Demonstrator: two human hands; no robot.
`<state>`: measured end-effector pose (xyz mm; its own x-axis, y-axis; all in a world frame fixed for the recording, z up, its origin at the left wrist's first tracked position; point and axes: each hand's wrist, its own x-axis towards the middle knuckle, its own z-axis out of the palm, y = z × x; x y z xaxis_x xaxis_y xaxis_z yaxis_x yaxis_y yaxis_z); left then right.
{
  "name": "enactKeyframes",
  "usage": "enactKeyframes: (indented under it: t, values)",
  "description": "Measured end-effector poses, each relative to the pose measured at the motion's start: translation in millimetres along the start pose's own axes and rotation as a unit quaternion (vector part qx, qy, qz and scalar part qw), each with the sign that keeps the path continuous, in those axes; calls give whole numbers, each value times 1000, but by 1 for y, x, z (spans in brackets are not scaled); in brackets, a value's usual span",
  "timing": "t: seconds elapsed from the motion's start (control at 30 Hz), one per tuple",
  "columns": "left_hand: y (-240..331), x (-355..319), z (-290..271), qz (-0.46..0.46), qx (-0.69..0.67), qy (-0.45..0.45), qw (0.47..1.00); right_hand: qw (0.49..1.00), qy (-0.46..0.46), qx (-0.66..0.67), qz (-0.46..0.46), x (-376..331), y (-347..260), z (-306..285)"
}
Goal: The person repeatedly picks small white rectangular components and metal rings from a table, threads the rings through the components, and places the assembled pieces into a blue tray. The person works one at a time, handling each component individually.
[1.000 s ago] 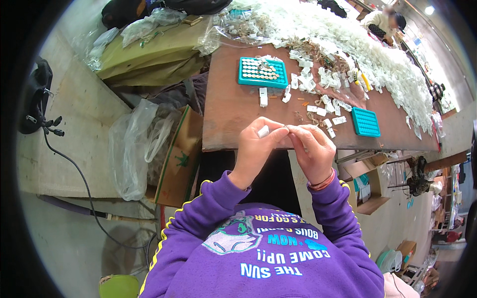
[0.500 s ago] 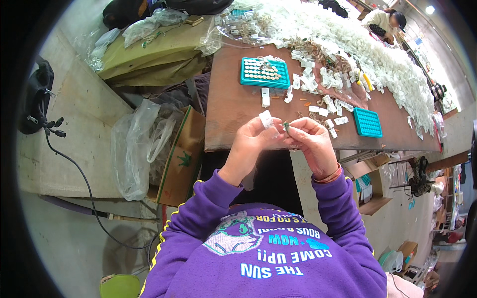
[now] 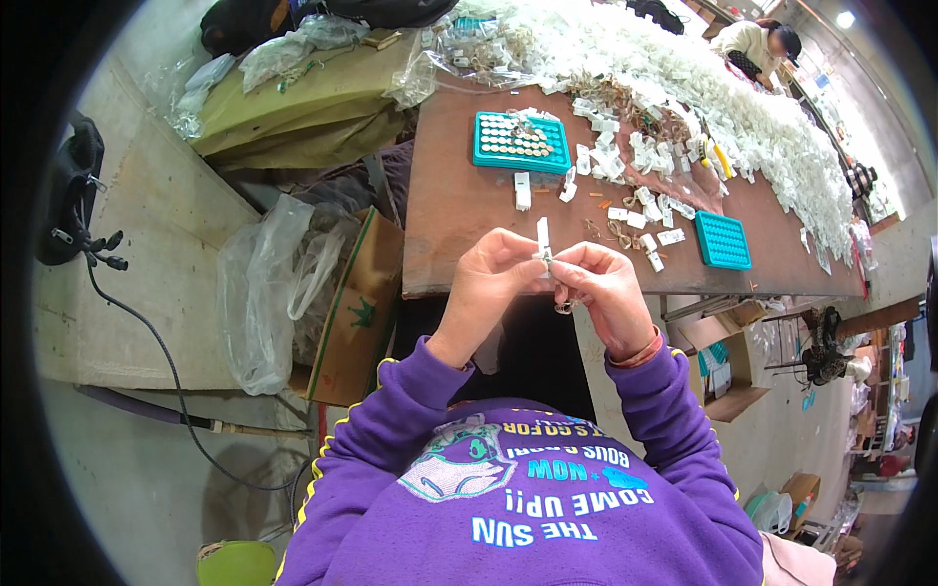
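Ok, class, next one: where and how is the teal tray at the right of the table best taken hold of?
Probably the teal tray by its near rim, from the person's side: it lies flat, that rim facing the front edge of the table, while small white pieces lie off its left side.

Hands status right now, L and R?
Left hand: closed, holding a small white piece.
Right hand: closed beside it, apparently holding thin wiring; exact grip hidden.
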<state>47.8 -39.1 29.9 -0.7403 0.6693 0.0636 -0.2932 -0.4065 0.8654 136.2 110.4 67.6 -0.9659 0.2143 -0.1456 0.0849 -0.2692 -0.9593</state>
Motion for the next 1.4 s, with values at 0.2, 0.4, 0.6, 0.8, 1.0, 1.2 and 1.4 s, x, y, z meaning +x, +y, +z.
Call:
enactKeyframes:
  t: [0.2, 0.4, 0.6, 0.8, 1.0, 1.2, 1.4]
  values:
    - [11, -2, -3, -1, 23, -62, 998, 999, -43, -11, -1, -6, -12, 0]
    - [26, -8, -5, -12, 10, -140, 990, 993, -114, 5, 30, -11, -15, -4]
    - [18, -8, 2, -37, -98, -211, 972, 955, -171, 185, 154, -6, 4, -10]
    - [7, -12, 7, 16, -41, -67, 997, 984, -96, 128, 78, -6, 7, -5]
    - [1, -14, 16, 122, 94, 90, 984, 981, 6, -184, -63, -21, -6, 9]
    - [-1, -15, 14, 181, 172, 102, 963, 933, 75, -312, -162, -20, -1, 20]
    - [-3, -15, 10, 156, 117, 104, 975, 955, 60, -263, -125, -17, -2, 21]
